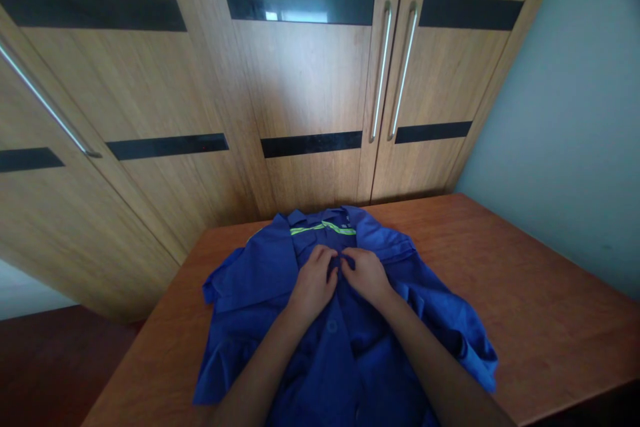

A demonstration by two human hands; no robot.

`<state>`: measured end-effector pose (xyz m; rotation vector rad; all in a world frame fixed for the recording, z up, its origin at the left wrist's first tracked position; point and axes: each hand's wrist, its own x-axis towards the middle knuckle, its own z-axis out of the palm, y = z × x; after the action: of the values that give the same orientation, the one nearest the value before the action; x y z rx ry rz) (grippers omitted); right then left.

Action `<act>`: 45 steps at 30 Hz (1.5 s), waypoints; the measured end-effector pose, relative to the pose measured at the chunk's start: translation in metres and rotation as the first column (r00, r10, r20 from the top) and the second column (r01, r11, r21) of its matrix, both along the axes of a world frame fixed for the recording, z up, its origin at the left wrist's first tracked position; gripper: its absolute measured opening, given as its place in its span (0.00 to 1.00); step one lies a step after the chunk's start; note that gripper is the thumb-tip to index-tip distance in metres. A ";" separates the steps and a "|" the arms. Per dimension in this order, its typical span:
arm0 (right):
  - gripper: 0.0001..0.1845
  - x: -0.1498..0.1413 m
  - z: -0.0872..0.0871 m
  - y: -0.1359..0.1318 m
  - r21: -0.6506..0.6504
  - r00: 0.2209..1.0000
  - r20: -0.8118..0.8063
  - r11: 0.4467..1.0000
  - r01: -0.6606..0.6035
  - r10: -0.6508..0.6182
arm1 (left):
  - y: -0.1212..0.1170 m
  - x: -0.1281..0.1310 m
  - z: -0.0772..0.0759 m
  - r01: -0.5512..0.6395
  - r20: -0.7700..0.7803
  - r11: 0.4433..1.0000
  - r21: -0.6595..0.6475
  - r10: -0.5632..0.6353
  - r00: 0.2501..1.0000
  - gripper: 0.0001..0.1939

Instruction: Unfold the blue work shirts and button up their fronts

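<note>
A blue work jacket (pixel 265 267) lies front side up, its collar at the far end. Yellow-green stripes show inside the neck opening. My left hand (pixel 315 280) pinches the front edge of the jacket just below the opening. Close beside it, my right hand (pixel 366 275) pinches the opposite front edge, and the fingertips of both hands almost meet. Whatever small part sits between the fingers is hidden. Lower on the front placket, a round button (pixel 332 325) shows between my forearms.
The jacket rests on a reddish-brown wooden table (pixel 520 287). Behind the table stands a wooden wardrobe (pixel 310 80) with black strips and long metal handles (pixel 403 73). A pale wall (pixel 560 147) borders the table on the right. Dark floor (pixel 50 353) shows at the lower left.
</note>
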<state>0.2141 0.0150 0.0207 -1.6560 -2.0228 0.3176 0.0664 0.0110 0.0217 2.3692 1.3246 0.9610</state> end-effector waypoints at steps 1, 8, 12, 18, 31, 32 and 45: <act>0.12 0.001 -0.002 0.001 0.009 1.000 -0.025 1.000 0.005 -0.004 | 0.001 -0.003 -0.003 0.012 0.013 1.000 -0.005 -0.012 1.000 0.17; 0.09 0.006 -0.005 0.002 -0.009 0.988 -0.070 0.990 0.138 -0.139 | -0.002 -0.015 -0.002 0.012 0.020 0.999 0.030 -0.012 1.000 0.21; 0.10 0.006 -0.006 0.003 0.037 0.974 -0.191 0.990 0.133 -0.124 | -0.006 -0.014 0.003 0.001 -0.030 0.999 0.039 0.000 1.000 0.22; 0.12 0.005 -0.003 0.003 0.101 0.863 -0.505 0.995 0.026 0.028 | -0.012 -0.009 0.006 -0.079 -0.001 0.993 0.090 0.079 0.997 0.12; 0.12 -0.004 -0.007 -0.001 0.140 0.874 -0.467 0.987 -0.081 0.138 | -0.009 -0.016 0.007 -0.137 -0.001 0.991 -0.002 0.137 0.991 0.16; 0.12 -0.006 -0.008 -0.002 0.142 0.896 -0.430 0.988 -0.057 0.114 | -0.009 -0.016 0.007 -0.134 0.013 0.991 -0.014 0.134 0.991 0.16; 0.12 0.039 0.004 0.010 0.125 0.728 -0.670 0.946 0.300 -0.143 | 0.001 -0.068 0.047 -0.084 0.191 0.995 -0.060 0.094 0.977 0.14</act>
<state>0.2533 0.0252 0.0251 -1.3635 -1.2620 0.4820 -0.0014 0.0121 0.0687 2.1325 1.3720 1.1367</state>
